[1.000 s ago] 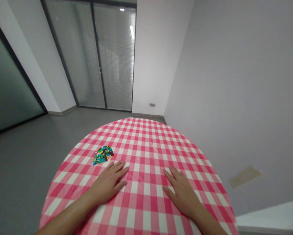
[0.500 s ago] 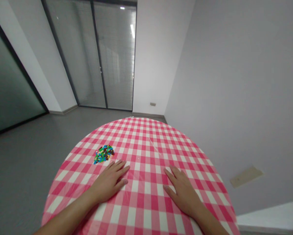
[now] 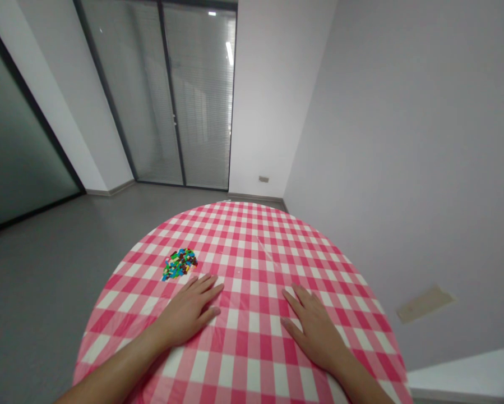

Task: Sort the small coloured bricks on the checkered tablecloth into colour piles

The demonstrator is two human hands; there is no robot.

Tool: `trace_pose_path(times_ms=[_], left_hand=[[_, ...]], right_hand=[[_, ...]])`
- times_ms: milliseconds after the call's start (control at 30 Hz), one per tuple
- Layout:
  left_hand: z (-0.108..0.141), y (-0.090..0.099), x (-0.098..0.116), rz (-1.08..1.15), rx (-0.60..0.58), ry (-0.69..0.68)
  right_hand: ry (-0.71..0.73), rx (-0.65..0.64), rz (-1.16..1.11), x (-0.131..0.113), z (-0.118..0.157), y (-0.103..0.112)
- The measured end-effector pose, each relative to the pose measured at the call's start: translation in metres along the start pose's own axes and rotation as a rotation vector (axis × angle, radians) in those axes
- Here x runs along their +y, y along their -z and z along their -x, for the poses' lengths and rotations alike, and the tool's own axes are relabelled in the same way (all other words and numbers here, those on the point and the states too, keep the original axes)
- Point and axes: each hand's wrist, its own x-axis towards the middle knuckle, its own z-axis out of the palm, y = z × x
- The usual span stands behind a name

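A round table with a red and white checked cloth (image 3: 252,241) stands in front of me. My left hand (image 3: 189,311) lies flat on the cloth, palm down, fingers apart, holding nothing. Just beyond its fingertips, on the left part of the table, is a pile of small bricks (image 3: 180,264) in blue, green, brown and other colours; the hand does not cover it. To the right, my right hand (image 3: 313,325) rests flat on the cloth with its fingers spread and nothing in it.
Beyond the table's far edge are glass doors (image 3: 201,112) with blinds. A grey wall (image 3: 403,140) rises close on the right, with a beige plate (image 3: 425,304) low on it. Grey floor (image 3: 66,269) shows at left.
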Motion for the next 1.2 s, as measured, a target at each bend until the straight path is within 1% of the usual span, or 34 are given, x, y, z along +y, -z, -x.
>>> trace_pose_path(times_ms=[467,700,867,1000,1133,1167,1200], left_hand=[[0.001,-0.001,-0.002,0.028,0.028,-0.015],[0.001,0.006,-0.003,0.089,-0.004,-0.013],[0.007,0.018,-0.016,0.237,-0.049,-0.033],[0.013,0.029,-0.030,0.339,-0.098,-0.009],[0.023,0.043,-0.044,0.416,-0.076,-0.018],[0.026,0.046,-0.048,0.439,-0.057,0.002],[0.027,0.048,-0.053,0.453,-0.016,0.056]], right_hand=[[0.014,0.024,0.001,0.002,-0.001,-0.003],[0.018,0.014,0.013,0.000,0.000,0.000],[0.016,0.009,0.000,-0.001,0.000,0.002],[0.003,-0.016,-0.040,0.004,-0.001,0.005],[-0.011,-0.017,-0.107,0.012,-0.001,0.003],[-0.020,0.004,-0.117,0.013,-0.001,0.002],[-0.028,0.034,-0.125,0.014,0.000,0.000]])
